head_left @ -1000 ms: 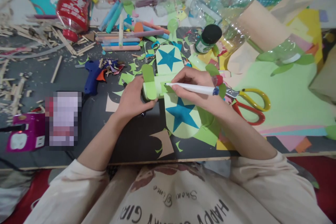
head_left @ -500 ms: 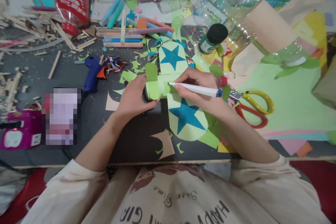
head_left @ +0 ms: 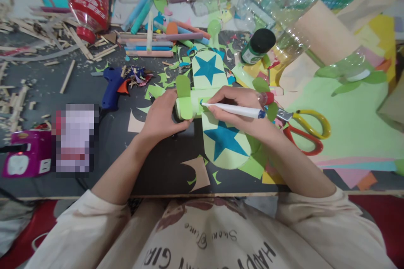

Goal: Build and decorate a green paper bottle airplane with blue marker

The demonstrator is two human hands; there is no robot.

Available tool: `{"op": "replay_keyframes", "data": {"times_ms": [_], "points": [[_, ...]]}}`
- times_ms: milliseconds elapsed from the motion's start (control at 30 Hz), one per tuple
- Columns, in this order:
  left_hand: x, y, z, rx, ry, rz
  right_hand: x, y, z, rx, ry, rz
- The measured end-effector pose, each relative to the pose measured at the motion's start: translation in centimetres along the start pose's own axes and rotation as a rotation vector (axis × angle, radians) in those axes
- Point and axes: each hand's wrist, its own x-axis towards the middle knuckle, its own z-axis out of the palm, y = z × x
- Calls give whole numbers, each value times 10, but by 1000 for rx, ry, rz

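In the middle of the table lies a paper model plane [head_left: 195, 98] with a pale green tube body, a bright green strip across its left end, and rounded wings bearing a blue star [head_left: 208, 69] and a second blue star [head_left: 225, 140]. My left hand [head_left: 160, 115] is closed around the plane's left end, thumb along its near side. Pinched in my right hand [head_left: 236, 103] is a white marker [head_left: 236, 109] with a blue rear end. Its tip touches the tube, where a small blue mark shows.
Scissors [head_left: 304, 130] with yellow and red handles lie right of my right hand. A blue glue gun [head_left: 112, 86] rests at left, near a purple box [head_left: 28, 153]. Behind stand a black-capped bottle [head_left: 258, 46], several markers [head_left: 148, 46] and a red-labelled bottle [head_left: 91, 4]. Paper scraps lie around.
The marker tip has shifted slightly left and down on the tube, and a small blue mark now shows there. My left hand keeps its hold on the plane.
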Motion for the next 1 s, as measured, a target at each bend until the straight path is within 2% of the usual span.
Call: {"op": "replay_keyframes", "data": {"times_ms": [133,333,533,1000], "points": [[0,0,-1,8,-6,0,0,0,-2,37,-41,1],[1,0,0,25,-7,6,2,-5,-5,30,-89,110],[1,4,-4,72,-53,-24,3,-2,-3,78,42,88],[1,5,-5,73,-59,-24,3,1,2,-10,83,20]]}}
